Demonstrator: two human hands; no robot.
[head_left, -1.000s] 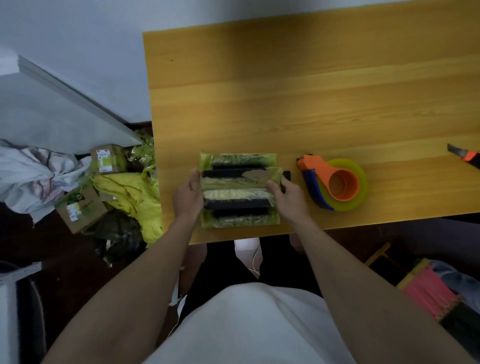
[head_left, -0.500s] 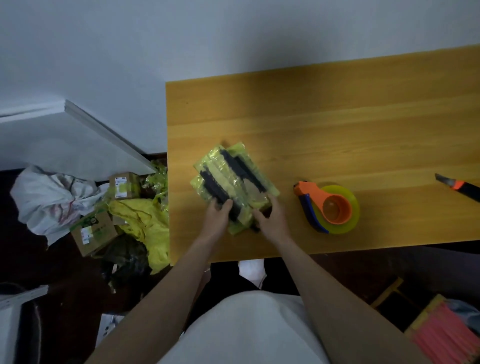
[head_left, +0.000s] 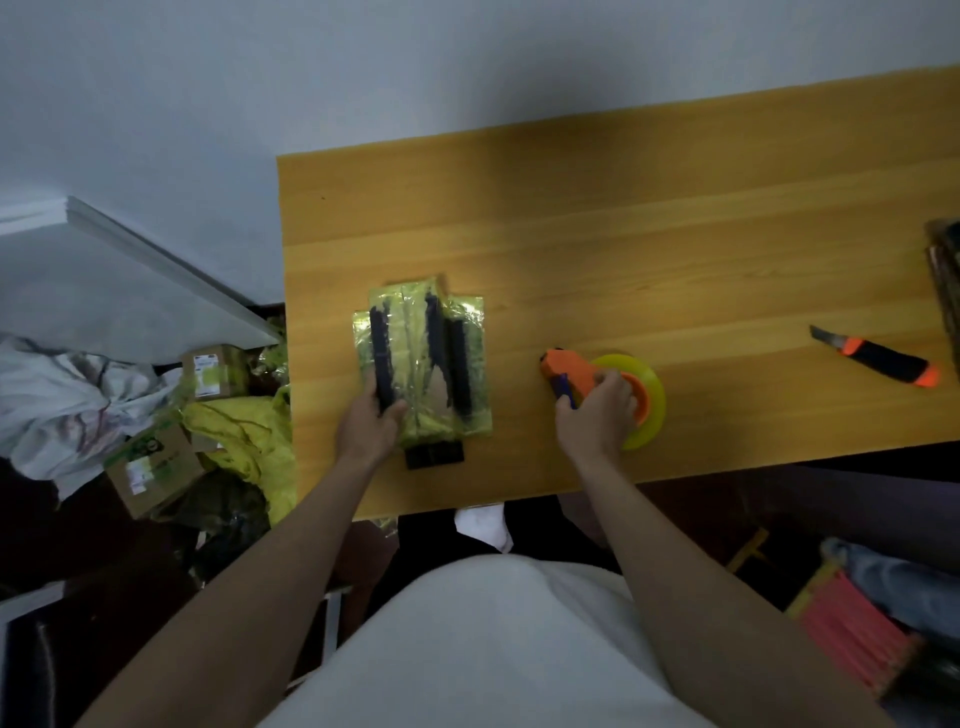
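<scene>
A parcel (head_left: 421, 358) wrapped in yellow-green film with black bands lies lengthwise on the wooden table (head_left: 649, 249); a black end sticks out at its near side. My left hand (head_left: 370, 426) holds the parcel's near left corner, thumb on top. To the right lies an orange tape dispenser (head_left: 571, 371) with a yellow-green roll. My right hand (head_left: 597, 415) grips the dispenser's handle from the near side.
An orange and black utility knife (head_left: 878, 358) with its blade out lies at the table's right. A dark object (head_left: 945, 280) sits at the right edge. On the floor at left are cardboard boxes (head_left: 150, 467), yellow film and white cloth.
The parcel has been turned from crosswise to lengthwise. My right hand left it and moved right onto the tape dispenser. My left hand stays on the parcel.
</scene>
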